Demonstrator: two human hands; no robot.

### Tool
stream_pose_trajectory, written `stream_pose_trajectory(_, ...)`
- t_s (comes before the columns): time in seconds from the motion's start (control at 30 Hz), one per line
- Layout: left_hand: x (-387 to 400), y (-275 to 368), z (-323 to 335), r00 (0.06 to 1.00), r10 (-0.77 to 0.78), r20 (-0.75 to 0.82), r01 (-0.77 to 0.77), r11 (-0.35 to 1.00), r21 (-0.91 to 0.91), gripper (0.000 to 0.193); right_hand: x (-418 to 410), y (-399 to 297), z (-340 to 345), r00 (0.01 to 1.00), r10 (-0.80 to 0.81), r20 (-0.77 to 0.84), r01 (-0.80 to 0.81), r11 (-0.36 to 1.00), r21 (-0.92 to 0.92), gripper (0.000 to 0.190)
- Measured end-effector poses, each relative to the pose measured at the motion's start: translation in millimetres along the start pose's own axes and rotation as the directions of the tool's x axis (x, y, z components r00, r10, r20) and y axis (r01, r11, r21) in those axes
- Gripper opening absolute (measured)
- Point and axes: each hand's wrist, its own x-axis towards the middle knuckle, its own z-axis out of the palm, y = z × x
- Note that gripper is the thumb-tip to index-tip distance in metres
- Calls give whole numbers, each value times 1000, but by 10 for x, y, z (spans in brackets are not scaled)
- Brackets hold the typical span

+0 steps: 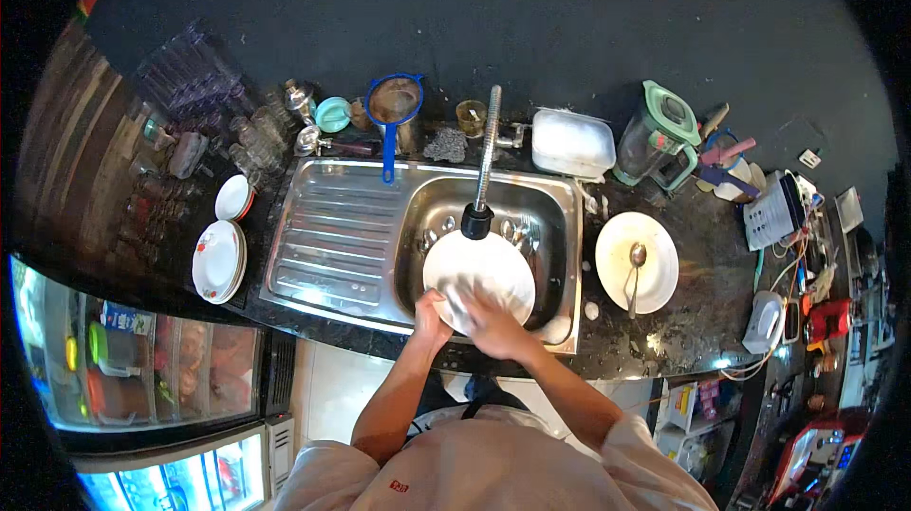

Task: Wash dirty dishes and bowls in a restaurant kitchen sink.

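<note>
A white plate (491,262) is held over the stainless steel sink basin (411,226), below the black spray head of a flexible metal faucet (487,155). My left hand (431,319) grips the plate's lower left rim. My right hand (491,319) lies on the plate's face, blurred, with something greyish at its fingers that I cannot make out clearly. Several spoons (507,228) and a fork lie in the basin behind the plate. To the right of the sink, a white dish (608,262) on the dark counter holds a metal spoon (638,256).
Left of the ribbed drainboard (334,240) stand stacked plates (216,262) and small bowls (233,198). A blue-rimmed strainer (389,128) overhangs the sink's back edge. Behind it are a steel wool scourer (446,145), a white tub (574,144) and a green-lidded blender (658,137).
</note>
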Motion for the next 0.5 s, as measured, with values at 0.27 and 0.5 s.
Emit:
stream_pose_trajectory(0.27,15,-38,61,999,-30,-31,32,998,45,48,-7,-63,-33,981,190,-32,-173,942,286,56)
stream_pose_trajectory(0.5,-164,176,386,996,30,81,-15,984,-177,78,299,-178,4,993,-72,-99,108,890,443,49)
